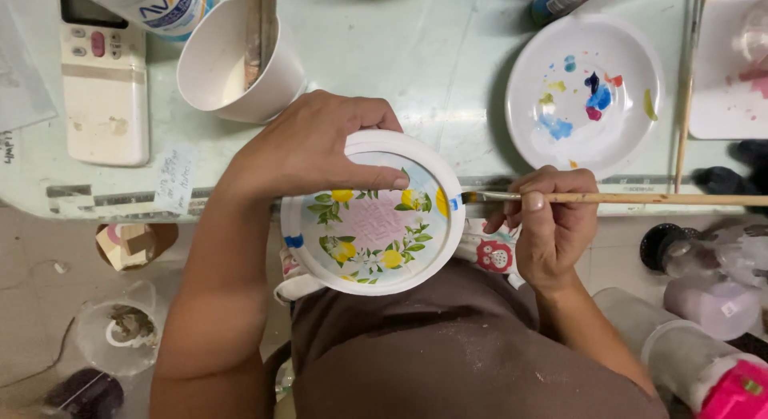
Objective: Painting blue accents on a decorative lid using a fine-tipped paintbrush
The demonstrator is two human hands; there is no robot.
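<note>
At centre frame, a round painted plate [372,219] with lemons and leaves, gripped at its upper rim by the left hand [308,147]; to the right, a thin paintbrush [608,199] pinched in the right hand [548,227], bristles touching a blue mark on the plate's right rim. Upper right, a white palette dish [584,95] dabbed with colours; upper left, a paper cup [236,63].

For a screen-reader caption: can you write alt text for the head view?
Left hand holds a round plate painted with lemons and leaves, while the right hand touches a paintbrush with blue paint to its rim. A paint-dabbed dish and a paper cup sit on the table.
</note>
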